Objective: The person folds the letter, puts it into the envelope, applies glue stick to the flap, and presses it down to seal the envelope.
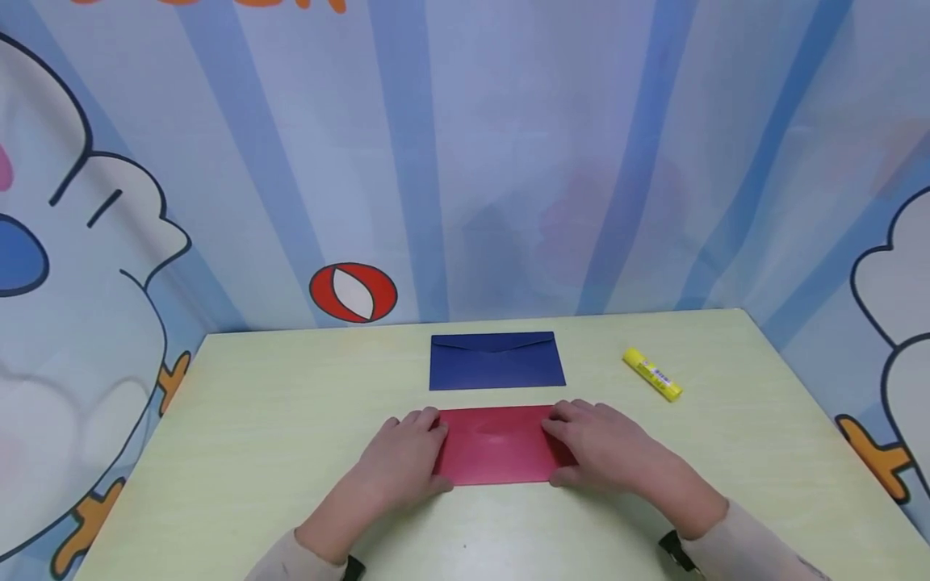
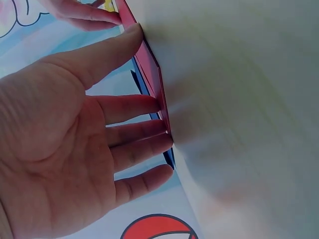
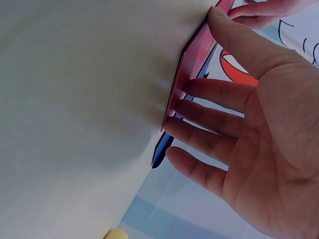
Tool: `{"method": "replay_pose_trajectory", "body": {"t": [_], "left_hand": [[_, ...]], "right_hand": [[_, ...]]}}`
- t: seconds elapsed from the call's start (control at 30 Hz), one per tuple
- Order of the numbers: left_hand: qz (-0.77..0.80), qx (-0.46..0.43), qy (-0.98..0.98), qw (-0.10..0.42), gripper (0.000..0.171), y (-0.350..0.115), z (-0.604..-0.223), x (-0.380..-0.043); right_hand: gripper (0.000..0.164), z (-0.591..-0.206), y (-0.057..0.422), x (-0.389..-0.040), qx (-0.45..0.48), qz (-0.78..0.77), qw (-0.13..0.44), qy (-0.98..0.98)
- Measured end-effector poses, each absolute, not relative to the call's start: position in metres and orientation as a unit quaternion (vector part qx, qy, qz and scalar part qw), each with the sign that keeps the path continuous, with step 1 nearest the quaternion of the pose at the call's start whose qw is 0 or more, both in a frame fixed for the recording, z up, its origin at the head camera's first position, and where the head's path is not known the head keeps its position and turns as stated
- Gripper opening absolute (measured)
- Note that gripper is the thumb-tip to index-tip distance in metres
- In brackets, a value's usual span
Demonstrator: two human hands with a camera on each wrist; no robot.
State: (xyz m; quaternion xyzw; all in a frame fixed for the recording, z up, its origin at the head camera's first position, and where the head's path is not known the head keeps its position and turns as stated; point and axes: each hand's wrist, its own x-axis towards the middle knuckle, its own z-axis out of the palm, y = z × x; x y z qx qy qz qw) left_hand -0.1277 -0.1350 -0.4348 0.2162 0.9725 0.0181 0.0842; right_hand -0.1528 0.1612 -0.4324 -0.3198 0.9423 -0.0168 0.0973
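A flat red envelope (image 1: 497, 448) lies on the table in front of me, a faint shape showing at its middle. My left hand (image 1: 407, 456) rests at its left end, thumb at the near corner and fingers along the side. At the right end my right hand (image 1: 606, 448) touches it the same way. In the left wrist view the fingers of the left hand (image 2: 75, 129) are fairly straight, tips against the red edge. The right wrist view shows the right hand (image 3: 264, 119) with extended fingers at the opposite edge. The red envelope's underside is hidden.
Just behind lies a dark blue envelope (image 1: 497, 367), its flap edge toward the far side. A yellow glue stick (image 1: 652, 375) lies at the back right of the pale table (image 1: 276, 420). A printed blue-striped curtain (image 1: 501, 161) stands behind the table and at its sides.
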Motion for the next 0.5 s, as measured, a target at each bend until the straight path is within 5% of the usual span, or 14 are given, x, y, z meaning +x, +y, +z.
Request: {"method": "replay_pose_trajectory", "body": {"t": [0.5], "left_hand": [[0.046,0.219,0.971,0.08,0.078,-0.135,-0.438,-0.148]], "right_hand": [[0.074,-0.431,0.163,-0.169,-0.317,-0.02,0.1,0.943]]}}
